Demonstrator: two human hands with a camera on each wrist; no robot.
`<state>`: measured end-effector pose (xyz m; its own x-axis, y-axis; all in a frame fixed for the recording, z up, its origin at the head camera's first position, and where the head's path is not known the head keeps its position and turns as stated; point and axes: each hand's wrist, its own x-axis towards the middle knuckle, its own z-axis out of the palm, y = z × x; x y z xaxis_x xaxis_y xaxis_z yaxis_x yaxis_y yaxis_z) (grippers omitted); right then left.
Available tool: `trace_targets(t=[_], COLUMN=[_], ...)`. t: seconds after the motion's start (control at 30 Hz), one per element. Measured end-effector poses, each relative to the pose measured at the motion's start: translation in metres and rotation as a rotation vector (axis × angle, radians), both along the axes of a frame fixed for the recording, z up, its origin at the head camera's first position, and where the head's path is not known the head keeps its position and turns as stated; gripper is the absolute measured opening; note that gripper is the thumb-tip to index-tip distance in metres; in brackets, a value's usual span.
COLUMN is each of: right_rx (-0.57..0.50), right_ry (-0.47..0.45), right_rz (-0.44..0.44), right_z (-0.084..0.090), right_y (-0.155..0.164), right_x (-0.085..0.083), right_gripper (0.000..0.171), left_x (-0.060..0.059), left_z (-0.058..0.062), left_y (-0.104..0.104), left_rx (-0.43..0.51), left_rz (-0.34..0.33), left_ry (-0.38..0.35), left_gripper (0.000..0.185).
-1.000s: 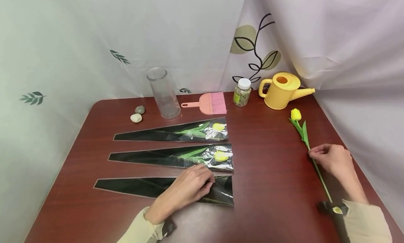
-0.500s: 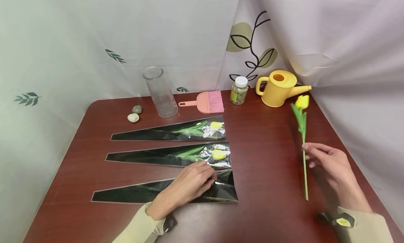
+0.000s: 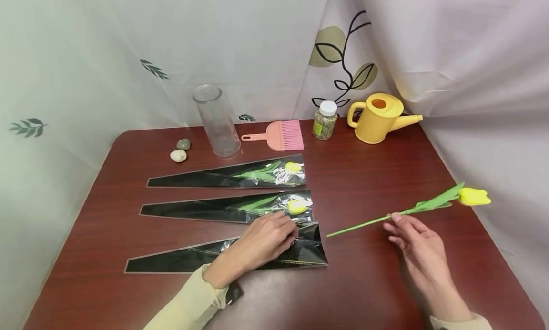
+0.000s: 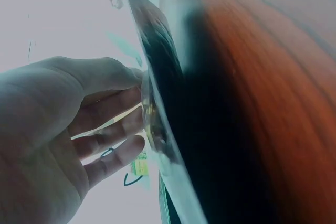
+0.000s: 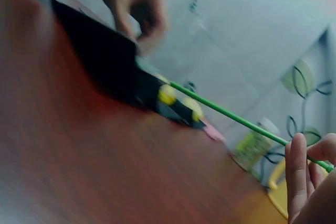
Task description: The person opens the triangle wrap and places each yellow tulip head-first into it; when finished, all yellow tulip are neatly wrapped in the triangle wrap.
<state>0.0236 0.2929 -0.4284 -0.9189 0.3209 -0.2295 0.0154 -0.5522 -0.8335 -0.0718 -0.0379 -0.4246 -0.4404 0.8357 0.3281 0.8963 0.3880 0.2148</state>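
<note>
My right hand (image 3: 422,254) pinches the green stem of a yellow tulip (image 3: 473,196) between thumb and fingers. The bloom points right, and the bare stem end points left toward the mouth of the nearest black flower sleeve (image 3: 171,262). My left hand (image 3: 268,235) pinches the upper film of that sleeve near its wide end, which gapes a little. In the left wrist view, thumb and fingertips (image 4: 137,142) meet at the raised film edge. Behind it lie a middle sleeve (image 3: 184,212) and a far sleeve (image 3: 188,180), each with a yellow tulip inside.
Along the back of the table stand a clear glass vase (image 3: 218,125), a jar with a white lid (image 3: 325,123) and a yellow watering can (image 3: 377,123). A pink dustpan and brush (image 3: 276,135) lies between them. Two stones (image 3: 178,155) rest at the left.
My right hand has lifted the tulip and moved left, turning it from upright in view to nearly level, stem end leftward. My left hand has raised the near sleeve's film, widening its mouth.
</note>
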Motion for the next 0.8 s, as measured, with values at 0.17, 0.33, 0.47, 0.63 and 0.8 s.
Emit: trace_targets(t=[0.17, 0.33, 0.47, 0.63, 0.8], right_rx=[0.133, 0.183, 0.195, 0.256, 0.292], right_ry=[-0.074, -0.17, -0.238, -0.311, -0.365], right_rz=[0.009, 0.004, -0.017, 0.027, 0.053], right_z=[-0.005, -0.012, -0.015, -0.017, -0.02], right_y=[-0.031, -0.054, -0.063, -0.078, -0.104], right_x=[0.005, 0.006, 0.006, 0.009, 0.012], right_gripper=[0.006, 0.012, 0.02, 0.027, 0.034], left_x=[-0.001, 0.0, 0.001, 0.002, 0.003], left_z=[0.0, 0.002, 0.004, 0.005, 0.006], left_y=[0.0, 0.002, 0.003, 0.003, 0.004], left_rx=[0.004, 0.007, -0.001, -0.008, 0.005], left_rz=[0.002, 0.002, 0.005, 0.017, 0.029], left_ry=[0.016, 0.032, 0.038, 0.05, 0.056], left_gripper=[0.007, 0.008, 0.009, 0.008, 0.009])
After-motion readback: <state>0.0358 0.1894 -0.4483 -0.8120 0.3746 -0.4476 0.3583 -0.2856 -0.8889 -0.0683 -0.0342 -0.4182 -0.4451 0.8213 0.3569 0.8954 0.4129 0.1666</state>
